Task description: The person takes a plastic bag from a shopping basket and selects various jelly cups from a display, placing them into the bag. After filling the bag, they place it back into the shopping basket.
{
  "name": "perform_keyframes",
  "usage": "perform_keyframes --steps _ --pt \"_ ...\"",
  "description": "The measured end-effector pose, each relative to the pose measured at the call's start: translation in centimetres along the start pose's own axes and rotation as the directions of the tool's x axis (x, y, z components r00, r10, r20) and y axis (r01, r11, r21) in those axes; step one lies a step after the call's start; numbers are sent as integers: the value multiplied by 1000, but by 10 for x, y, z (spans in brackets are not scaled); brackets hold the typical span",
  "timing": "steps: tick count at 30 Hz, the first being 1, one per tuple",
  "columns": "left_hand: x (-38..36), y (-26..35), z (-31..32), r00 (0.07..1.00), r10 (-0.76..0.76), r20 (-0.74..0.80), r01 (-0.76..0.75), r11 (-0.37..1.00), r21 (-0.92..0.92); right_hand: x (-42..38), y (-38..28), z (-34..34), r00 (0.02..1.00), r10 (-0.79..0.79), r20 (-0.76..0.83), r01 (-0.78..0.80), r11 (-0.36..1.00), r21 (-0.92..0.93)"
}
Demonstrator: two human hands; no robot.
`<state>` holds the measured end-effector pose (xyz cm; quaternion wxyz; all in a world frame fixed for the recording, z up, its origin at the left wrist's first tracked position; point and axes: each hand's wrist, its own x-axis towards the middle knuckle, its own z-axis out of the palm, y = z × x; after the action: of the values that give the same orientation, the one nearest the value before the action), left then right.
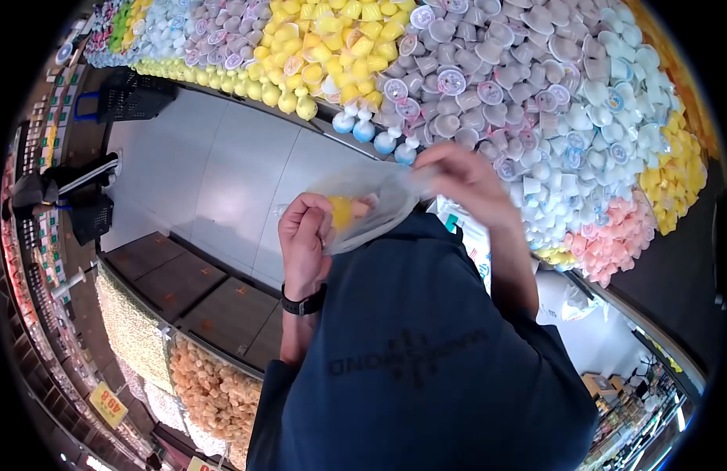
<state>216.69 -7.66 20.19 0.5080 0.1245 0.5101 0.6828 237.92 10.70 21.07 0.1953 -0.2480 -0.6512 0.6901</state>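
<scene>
Nearest is the dark shirt (410, 408) of the person at work. Two hands rise before it, both on one clear bag (391, 216). The left hand (307, 224), a black band (304, 301) on its wrist, is nearly closed, its fingers and thumb curled tight on the bag's left side. The right hand (467, 184) is half closed with bent fingers, pinching the bag's other end; its fingertips are somewhat blurred. The bag hangs between the hands, in front of the chest. Inside show one yellow piece (342, 212) and one pinkish piece (365, 206); the cloudy plastic hides whether there are more.

Just beyond the bag, four blue-and-white bottles (363, 131) stand in a row, and a longer row of yellow-green bottles (270, 92) runs on to the left, too crowded to count. Behind them lie heaps of small cups, countless: grey-lilac (497, 71), yellow (324, 39), pale blue (583, 157) and, at the right, one pink heap (614, 239).

To the left, one brown heap (214, 385) lies beside pale grains (128, 322). Farther off, across the floor (222, 173), are black baskets (136, 98) in two places, near another person's leg (89, 171).
</scene>
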Motion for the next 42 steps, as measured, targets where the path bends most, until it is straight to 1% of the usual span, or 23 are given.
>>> perform_keyframes --steps 1,3,6,10,12,13,15,16,17,19,20,22,24,25,27,28,30,31,33,34,36,40,42 --pt "-1 0 -1 1000 -5 1 5 1000 10 5 7 18 985 79 155 -58 989 -135" --pt "-2 1 -3 1000 -19 -4 19 999 28 15 33 55 983 -58 174 125 904 -408" --pt "-6 3 -7 1000 -14 -21 14 1000 6 11 69 75 982 -75 176 153 857 -491" --pt "-14 7 -10 1000 -7 -31 6 1000 -30 8 79 68 981 -116 158 178 862 -475" --pt "-13 3 -4 993 -5 -116 6 1000 11 7 65 52 979 144 145 -46 848 -528" --pt "-13 2 -9 994 -2 -108 5 1000 26 2 69 46 987 55 150 38 828 -559" --pt "-10 0 -15 995 -16 -101 13 999 -29 3 59 32 988 16 156 66 858 -510" --pt "-10 2 -14 995 -5 -98 2 999 -35 5 47 28 995 40 93 5 900 -437" --pt "-10 6 -13 997 -10 -82 5 998 -57 7 37 17 996 37 76 3 886 -465" --pt "-8 7 -15 999 12 -43 -15 997 -73 16 21 2 980 -153 -129 68 863 -501" --pt "-8 7 -16 999 15 -31 -17 997 -80 22 11 -8 949 -186 -256 29 858 -514" --pt "-8 7 -18 999 11 -50 -15 997 -79 36 -4 -36 819 -341 -462 -27 781 -624" --pt "-8 7 -21 999 12 -46 -16 996 -83 51 -16 -68 694 -491 -526 -102 657 -747" --pt "-8 6 -21 999 9 -48 -13 997 -81 62 -19 -82 692 -496 -525 -102 652 -751" --pt "-9 6 -23 999 17 -45 -21 996 -81 81 -19 -105 532 -712 -459 -139 461 -876" --pt "-8 6 -23 999 25 -47 -28 997 -78 88 -17 -111 530 -716 -455 -140 455 -879" --pt "-8 6 -26 999 19 -45 -23 996 -90 101 -12 -119 560 -699 -444 -320 312 -895" --pt "-8 5 -27 999 12 -48 -17 995 -96 107 -8 -121 562 -701 -439 -317 308 -897" --pt "-8 4 -28 998 22 -52 -28 994 -101 117 -3 -120 584 -617 -527 -461 283 -841" --pt "-8 4 -28 998 30 -54 -35 994 -100 119 -2 -119 588 -617 -524 -457 281 -844" --pt "-9 5 -27 998 30 -59 -36 995 -97 121 -4 -116 555 -594 -583 -454 371 -810" --pt "-7 5 -25 999 30 -40 -34 994 -102 109 -16 -117 532 -554 -641 -449 457 -768" --pt "-6 4 -25 999 23 -37 -27 994 -103 97 -16 -130 555 -494 -669 -362 581 -729"
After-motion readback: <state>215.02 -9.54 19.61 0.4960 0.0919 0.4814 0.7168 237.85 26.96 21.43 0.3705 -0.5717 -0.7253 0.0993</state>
